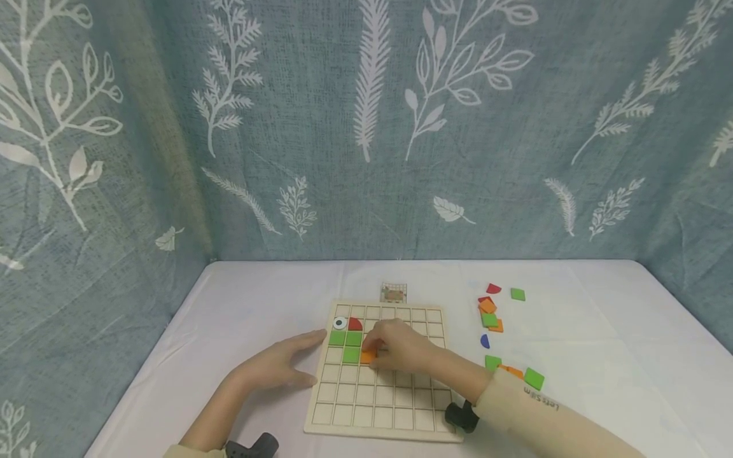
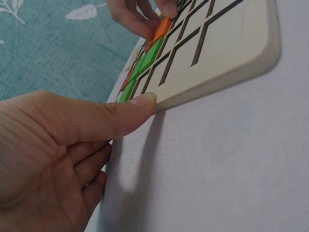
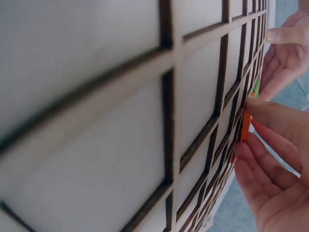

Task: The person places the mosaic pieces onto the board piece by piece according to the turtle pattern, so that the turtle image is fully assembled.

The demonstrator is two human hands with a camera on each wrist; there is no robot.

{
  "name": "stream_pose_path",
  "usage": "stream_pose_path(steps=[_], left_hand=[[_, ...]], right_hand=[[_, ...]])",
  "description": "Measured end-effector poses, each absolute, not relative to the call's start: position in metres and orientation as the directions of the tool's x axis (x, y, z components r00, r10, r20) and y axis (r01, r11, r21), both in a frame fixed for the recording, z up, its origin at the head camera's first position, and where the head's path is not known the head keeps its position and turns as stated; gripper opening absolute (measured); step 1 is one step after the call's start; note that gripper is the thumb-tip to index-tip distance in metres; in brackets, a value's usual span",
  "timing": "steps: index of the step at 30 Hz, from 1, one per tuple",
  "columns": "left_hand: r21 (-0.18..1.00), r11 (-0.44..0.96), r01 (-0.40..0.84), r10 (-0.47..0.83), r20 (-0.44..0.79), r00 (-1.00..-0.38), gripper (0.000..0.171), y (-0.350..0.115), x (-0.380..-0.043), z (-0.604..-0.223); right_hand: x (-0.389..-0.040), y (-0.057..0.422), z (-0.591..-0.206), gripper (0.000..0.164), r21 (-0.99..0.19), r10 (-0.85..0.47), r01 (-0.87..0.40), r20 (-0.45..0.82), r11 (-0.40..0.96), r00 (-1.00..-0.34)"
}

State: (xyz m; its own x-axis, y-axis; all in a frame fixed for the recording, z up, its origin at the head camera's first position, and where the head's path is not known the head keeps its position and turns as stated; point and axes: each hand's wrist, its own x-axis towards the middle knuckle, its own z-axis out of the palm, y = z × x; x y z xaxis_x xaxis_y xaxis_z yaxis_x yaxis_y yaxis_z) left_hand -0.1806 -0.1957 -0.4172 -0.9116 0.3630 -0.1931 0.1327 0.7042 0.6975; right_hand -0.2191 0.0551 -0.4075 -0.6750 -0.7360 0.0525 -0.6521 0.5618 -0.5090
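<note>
A wooden grid board (image 1: 382,435) lies on the white table. My right hand (image 1: 401,347) reaches over it and pinches an orange square tile (image 1: 368,358) at a cell in the third row. The right wrist view shows the thumb and fingers on that orange tile (image 3: 246,124). Left of it sits a green tile (image 1: 351,355), with two more green tiles (image 1: 337,338) in the row above. The top row has a round eye tile (image 1: 340,323) and a red quarter-circle tile (image 1: 355,324). Beside the board's left edge, my left hand (image 2: 63,140) is spread, its thumb tip at the rim.
Right of the board lie loose tiles: a red quarter-circle (image 1: 494,289), a blue piece (image 1: 485,341), a green square (image 1: 518,294) and several other green and orange ones. A small picture card (image 1: 394,292) lies behind the board. A patterned curtain (image 1: 321,127) hangs behind the table.
</note>
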Motion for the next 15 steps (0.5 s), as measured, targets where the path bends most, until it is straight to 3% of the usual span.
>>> stream_pose_path(steps=[15], left_hand=[[0.703,0.698,0.134,0.369,-0.193,-0.909,0.080,-0.1963,-0.1804,-0.4168]], right_hand=[[-0.2206,0.0619,-0.4024,0.027,-0.541,-0.776,-0.667,0.042,0.511,-0.629]])
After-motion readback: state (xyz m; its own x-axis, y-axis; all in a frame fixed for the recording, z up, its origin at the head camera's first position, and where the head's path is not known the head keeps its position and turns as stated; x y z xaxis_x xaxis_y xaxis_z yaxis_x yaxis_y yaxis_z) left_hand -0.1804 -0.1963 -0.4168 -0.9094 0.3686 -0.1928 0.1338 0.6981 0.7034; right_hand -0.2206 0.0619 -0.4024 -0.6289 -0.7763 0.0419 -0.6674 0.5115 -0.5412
